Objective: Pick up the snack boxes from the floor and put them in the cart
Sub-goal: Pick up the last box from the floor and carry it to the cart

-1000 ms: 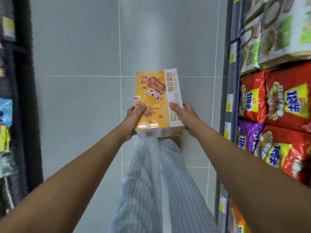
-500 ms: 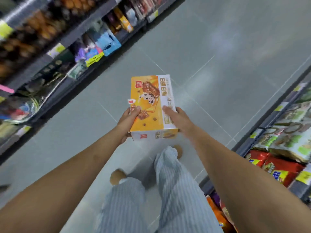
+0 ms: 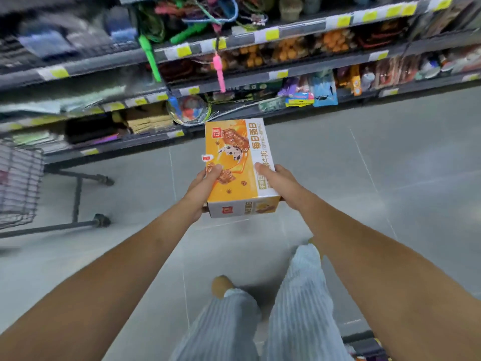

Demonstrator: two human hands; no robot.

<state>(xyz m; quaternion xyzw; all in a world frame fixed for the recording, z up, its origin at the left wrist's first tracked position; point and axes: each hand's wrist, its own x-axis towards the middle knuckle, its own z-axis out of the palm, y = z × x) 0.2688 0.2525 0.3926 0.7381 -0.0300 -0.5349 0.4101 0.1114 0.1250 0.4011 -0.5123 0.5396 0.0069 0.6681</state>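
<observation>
Trousers (image 3: 299,308), pale and striped, fill the bottom of the view. One tan shoe (image 3: 221,285) shows ahead of them on the grey tiled floor (image 3: 364,178).

Both bare forearms reach forward from the lower corners and converge toward the middle, with the wrists roughly straight.

The left hand (image 3: 203,188) grips the near left side of the box (image 3: 234,152). Its thumb lies on the printed top face and its fingers curl underneath, mostly hidden. The right hand (image 3: 278,183) grips the near right side in the same way, with the thumb laid along the white strip on top and the fingers wrapped under the near right corner.

The box is orange and white. It is held in the air between the two hands, above the floor at the middle of the view. Its picture face is up and its long side points away from the person. The near end face is also visible.

The cart (image 3: 18,183) stands at the left edge, well apart from the box. Only part of it shows: a wire basket on a dark frame, with wheels on the floor.

Beyond the floor, shelves (image 3: 234,76) run across the top of the view. They hold blurred goods and carry yellow price tags. Green and pink handles hang in front of them.
</observation>
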